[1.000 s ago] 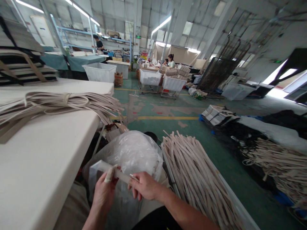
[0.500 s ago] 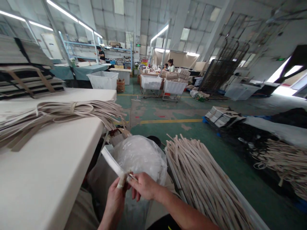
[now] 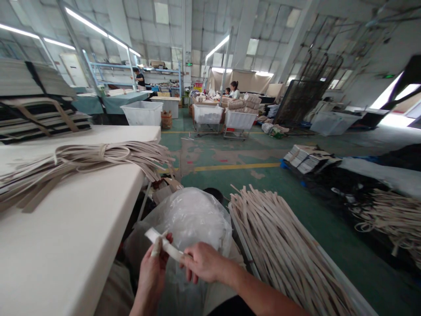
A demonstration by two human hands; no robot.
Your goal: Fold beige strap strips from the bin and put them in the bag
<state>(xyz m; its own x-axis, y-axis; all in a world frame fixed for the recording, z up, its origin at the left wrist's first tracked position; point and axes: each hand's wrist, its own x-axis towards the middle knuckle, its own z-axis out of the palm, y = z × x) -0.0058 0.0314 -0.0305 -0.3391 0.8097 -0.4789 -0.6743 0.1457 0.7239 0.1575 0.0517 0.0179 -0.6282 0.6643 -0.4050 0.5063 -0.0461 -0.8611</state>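
Observation:
My left hand (image 3: 151,271) and my right hand (image 3: 201,262) pinch one pale strip (image 3: 162,242) between them, low in the head view. The left thumb wears white tape and presses on the strip's middle. The right fingers grip its near end together with a thin metal tool. Right behind the hands stands a clear plastic bag (image 3: 190,217) stuffed with white scraps.
A white table (image 3: 66,228) on the left carries a tied bundle of strips (image 3: 85,158). A long heap of strips (image 3: 283,245) lies in a bin on the right. Further off are white carts (image 3: 207,115), stacked goods and people at work.
The strip's free end has shortened and dropped from pointing up-left to lying near the left thumb. Both hands stayed close together in front of the bag.

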